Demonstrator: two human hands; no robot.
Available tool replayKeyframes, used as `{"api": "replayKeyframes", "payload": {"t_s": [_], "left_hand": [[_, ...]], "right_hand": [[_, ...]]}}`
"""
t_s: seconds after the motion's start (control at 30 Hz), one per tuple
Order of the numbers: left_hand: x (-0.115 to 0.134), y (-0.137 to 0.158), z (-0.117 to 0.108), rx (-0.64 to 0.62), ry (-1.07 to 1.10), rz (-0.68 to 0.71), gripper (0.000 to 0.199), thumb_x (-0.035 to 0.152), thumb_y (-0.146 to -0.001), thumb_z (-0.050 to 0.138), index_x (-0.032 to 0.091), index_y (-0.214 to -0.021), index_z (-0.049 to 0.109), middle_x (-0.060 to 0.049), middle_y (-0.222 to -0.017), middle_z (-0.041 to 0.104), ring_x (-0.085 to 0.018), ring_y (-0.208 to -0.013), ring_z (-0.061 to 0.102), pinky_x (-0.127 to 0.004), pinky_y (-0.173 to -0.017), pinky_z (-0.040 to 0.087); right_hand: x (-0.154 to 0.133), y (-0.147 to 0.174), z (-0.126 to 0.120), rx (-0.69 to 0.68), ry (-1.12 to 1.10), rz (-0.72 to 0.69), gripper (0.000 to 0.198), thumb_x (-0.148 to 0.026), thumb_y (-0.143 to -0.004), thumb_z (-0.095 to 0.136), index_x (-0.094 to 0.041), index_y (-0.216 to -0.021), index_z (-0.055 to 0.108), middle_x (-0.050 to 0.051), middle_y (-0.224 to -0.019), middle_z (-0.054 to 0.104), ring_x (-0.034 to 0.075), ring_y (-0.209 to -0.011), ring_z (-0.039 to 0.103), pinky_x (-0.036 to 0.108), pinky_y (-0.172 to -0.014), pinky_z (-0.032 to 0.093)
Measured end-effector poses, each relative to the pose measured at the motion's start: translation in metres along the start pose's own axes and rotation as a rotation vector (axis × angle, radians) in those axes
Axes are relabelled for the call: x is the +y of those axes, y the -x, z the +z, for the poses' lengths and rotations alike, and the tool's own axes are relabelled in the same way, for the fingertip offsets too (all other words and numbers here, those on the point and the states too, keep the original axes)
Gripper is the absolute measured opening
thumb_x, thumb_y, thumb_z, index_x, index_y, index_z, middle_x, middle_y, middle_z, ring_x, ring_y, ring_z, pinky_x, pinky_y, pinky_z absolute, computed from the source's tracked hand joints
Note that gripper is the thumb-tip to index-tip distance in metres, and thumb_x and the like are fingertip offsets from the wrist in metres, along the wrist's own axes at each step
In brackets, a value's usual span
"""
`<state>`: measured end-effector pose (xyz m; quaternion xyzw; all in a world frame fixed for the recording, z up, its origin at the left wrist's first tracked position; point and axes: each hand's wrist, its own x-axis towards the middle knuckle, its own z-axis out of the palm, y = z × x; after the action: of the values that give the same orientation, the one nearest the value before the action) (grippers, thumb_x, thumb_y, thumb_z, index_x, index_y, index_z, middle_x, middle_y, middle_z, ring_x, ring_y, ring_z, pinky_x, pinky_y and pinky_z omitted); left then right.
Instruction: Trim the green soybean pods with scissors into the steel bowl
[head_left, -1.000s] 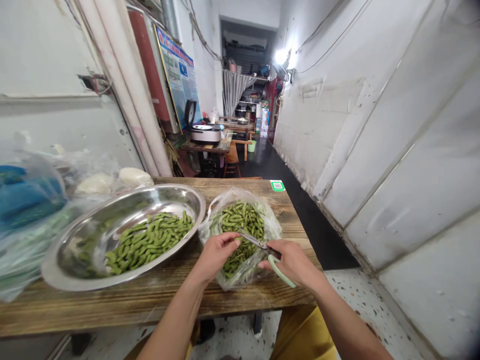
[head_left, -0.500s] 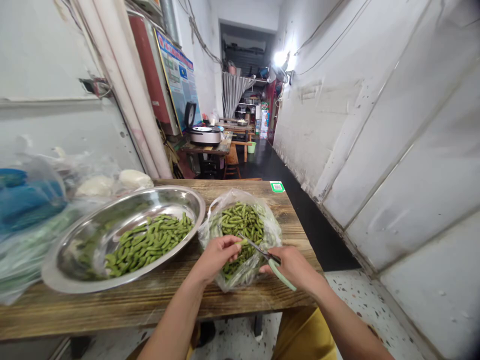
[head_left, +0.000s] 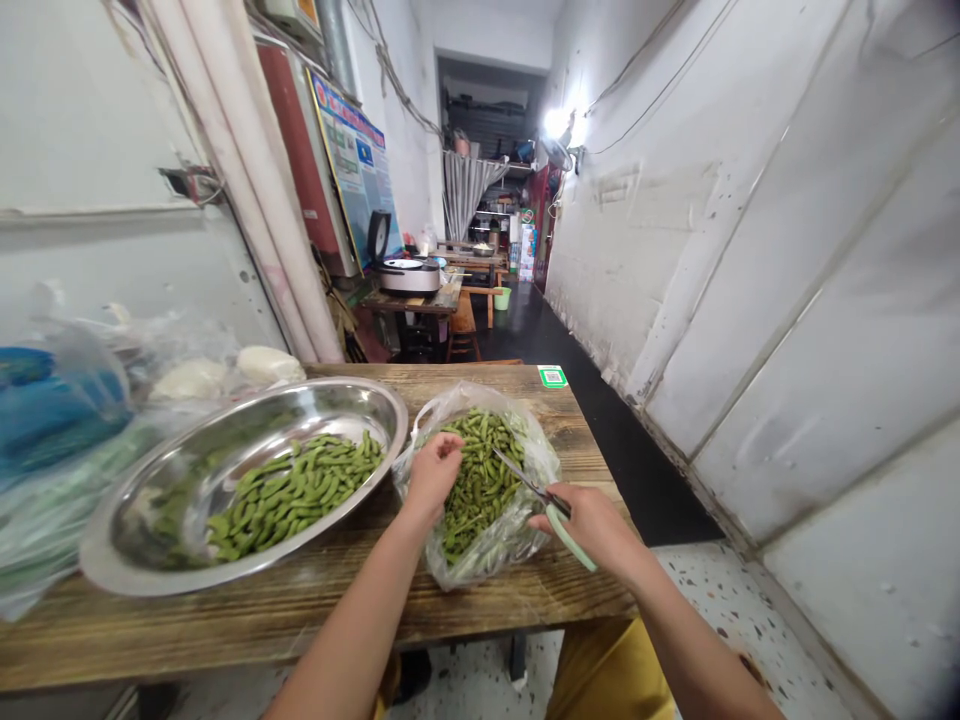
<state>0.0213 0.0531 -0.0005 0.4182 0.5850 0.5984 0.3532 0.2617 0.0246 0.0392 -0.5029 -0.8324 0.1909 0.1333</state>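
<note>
My right hand (head_left: pixel 596 522) grips a pair of scissors (head_left: pixel 517 468) with pale green handles, its blades pointing up and left over a clear plastic bag (head_left: pixel 541 455). Inside the bag lies a heap of green soybean pods (head_left: pixel 487 470). Over the bag's left side, my left hand (head_left: pixel 436 472) has its fingertips pinched together; anything between them is too small or hidden to make out. Left of the bag stands a wide steel basin (head_left: pixel 142 570) holding a layer of soybean pods (head_left: pixel 300 490).
All this rests on a brown wooden table (head_left: pixel 330 625). Clear plastic bags (head_left: pixel 67 490) with blue and whitish contents crowd its left end. A green-and-white code card (head_left: pixel 553 376) lies at the far right corner. Beyond, a cooker with its lid up (head_left: pixel 405 277) sits on another table.
My left hand has moved up and left, away from the scissors' tips; the pod seen in its fingers before no longer shows clearly. The scissors remain nearly in place.
</note>
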Motion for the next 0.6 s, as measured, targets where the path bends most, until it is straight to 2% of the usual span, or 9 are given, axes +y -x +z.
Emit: {"api": "replayKeyframes", "payload": {"t_s": [0.07,0.17,0.23,0.3,0.4,0.6], "left_hand": [[-0.001,-0.006,0.001,-0.009,-0.287,0.107,0.021,0.015,-0.063,0.057,0.019,-0.08,0.068,0.001,-0.065,0.055,-0.016,-0.064,0.053,-0.028,-0.064,0.042],[0.001,-0.013,0.001,-0.072,-0.768,0.294,0.023,0.014,-0.069,0.057,0.019,-0.086,0.07,-0.007,-0.087,0.062,-0.023,-0.086,0.058,-0.034,-0.08,0.044],[0.004,-0.016,0.001,-0.112,-0.887,0.344,0.02,0.014,-0.072,0.056,0.018,-0.086,0.069,-0.01,-0.095,0.062,-0.025,-0.093,0.058,-0.036,-0.084,0.044],[0.006,-0.017,0.001,-0.155,-0.878,0.362,0.015,0.016,-0.073,0.058,0.018,-0.084,0.068,-0.009,-0.094,0.065,-0.025,-0.092,0.06,-0.036,-0.084,0.045],[0.008,-0.012,-0.001,-0.211,-0.699,0.334,0.016,0.024,-0.077,0.058,0.018,-0.088,0.069,-0.007,-0.092,0.07,-0.023,-0.09,0.063,-0.036,-0.085,0.046],[0.011,0.009,-0.006,-0.222,-0.485,0.312,0.023,0.031,-0.077,0.058,0.02,-0.093,0.071,-0.005,-0.1,0.073,-0.022,-0.095,0.065,-0.036,-0.09,0.047]], "right_hand": [[0.0,0.0,0.0,-0.006,0.006,-0.001,0.031,-0.05,-0.081,0.061,-0.02,-0.08,0.063,0.003,-0.073,0.067,0.017,-0.068,0.06,0.022,-0.057,0.028],[0.001,-0.001,0.0,-0.016,0.015,0.0,0.03,-0.05,-0.081,0.061,-0.02,-0.079,0.063,0.003,-0.071,0.067,0.017,-0.068,0.061,0.022,-0.056,0.028],[0.001,-0.002,-0.001,-0.017,0.02,0.007,0.03,-0.05,-0.08,0.062,-0.02,-0.08,0.063,0.003,-0.072,0.068,0.018,-0.069,0.062,0.023,-0.057,0.028],[-0.001,-0.002,-0.002,-0.008,0.03,0.029,0.03,-0.05,-0.079,0.063,-0.02,-0.083,0.064,0.004,-0.075,0.069,0.019,-0.072,0.062,0.023,-0.057,0.027],[-0.003,-0.002,-0.005,0.015,0.044,0.048,0.031,-0.05,-0.079,0.064,-0.02,-0.086,0.063,0.004,-0.078,0.068,0.019,-0.073,0.062,0.023,-0.058,0.028],[-0.007,-0.004,-0.006,0.022,0.031,0.002,0.034,-0.052,-0.08,0.062,-0.019,-0.088,0.061,0.004,-0.081,0.064,0.017,-0.07,0.057,0.023,-0.06,0.03]]}}
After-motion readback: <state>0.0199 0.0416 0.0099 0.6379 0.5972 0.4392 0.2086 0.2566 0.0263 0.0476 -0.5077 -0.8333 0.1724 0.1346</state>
